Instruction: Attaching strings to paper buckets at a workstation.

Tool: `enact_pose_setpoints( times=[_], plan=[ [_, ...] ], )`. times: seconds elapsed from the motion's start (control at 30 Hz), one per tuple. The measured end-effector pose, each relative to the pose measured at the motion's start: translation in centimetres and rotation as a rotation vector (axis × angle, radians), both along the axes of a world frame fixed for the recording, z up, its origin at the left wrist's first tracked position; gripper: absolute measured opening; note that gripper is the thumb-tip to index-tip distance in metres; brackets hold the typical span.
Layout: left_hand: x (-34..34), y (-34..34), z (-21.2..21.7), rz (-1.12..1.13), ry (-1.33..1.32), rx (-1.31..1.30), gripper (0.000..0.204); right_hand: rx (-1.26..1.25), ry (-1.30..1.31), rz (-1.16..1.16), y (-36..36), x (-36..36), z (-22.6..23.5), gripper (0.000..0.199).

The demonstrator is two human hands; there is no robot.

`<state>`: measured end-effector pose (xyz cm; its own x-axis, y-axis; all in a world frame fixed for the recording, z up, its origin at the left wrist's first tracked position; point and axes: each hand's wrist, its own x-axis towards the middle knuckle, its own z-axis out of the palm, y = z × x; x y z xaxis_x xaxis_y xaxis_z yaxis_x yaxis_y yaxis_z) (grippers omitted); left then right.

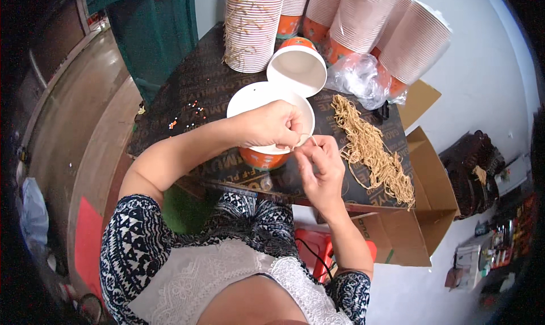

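Both hands pinched on one thin tan elastic loop (305, 138) above an orange paper cup.

Left hand (271, 124) and right hand (321, 165) grip the loop with closed fingertips over the white-lined orange paper cup (267, 154); a pile of tan loops (372, 149) lies just right on the dark board (193, 92).

White inside and orange with pale dots outside on the round paper cup (271, 116) at the middle of the dark brown board with faint pale lettering (187, 92). Beyond that cup, white-ribbed stacked paper cups with orange bases (252, 32); right of it, tan straw-coloured loose string loops (372, 149). Near it, navy-and-white geometric print on the fabric sleeve (133, 234).
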<state>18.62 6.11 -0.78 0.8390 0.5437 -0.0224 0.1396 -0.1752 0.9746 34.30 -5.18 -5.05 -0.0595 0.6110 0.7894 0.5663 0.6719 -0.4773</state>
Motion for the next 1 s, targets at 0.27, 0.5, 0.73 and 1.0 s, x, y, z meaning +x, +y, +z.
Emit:
enact_pose_setpoints(
  times=[0.27, 0.5, 0.73, 1.0],
  plan=[
    [-0.8, -0.3, 0.2, -0.046, -0.056, 0.021, 0.008, -0.055, 0.011, -0.109, 0.9, 0.5, -0.4, 0.015],
    [-0.8, -2.0, -0.5, 0.058, -0.058, 0.625, 0.013, -0.068, -0.021, -0.106, 1.1, 0.4, -0.5, 0.012],
    [-0.7, -3.1, -1.3, 0.253, -0.045, 1.010, 0.009, -0.066, -0.030, -0.084, 1.2, 0.4, -0.1, 0.015],
    [-0.3, -2.7, -2.1, 0.273, -0.262, 1.010, 0.011, -0.439, 0.119, 0.033, 0.6, 1.0, 1.2, 0.022]
  ],
)
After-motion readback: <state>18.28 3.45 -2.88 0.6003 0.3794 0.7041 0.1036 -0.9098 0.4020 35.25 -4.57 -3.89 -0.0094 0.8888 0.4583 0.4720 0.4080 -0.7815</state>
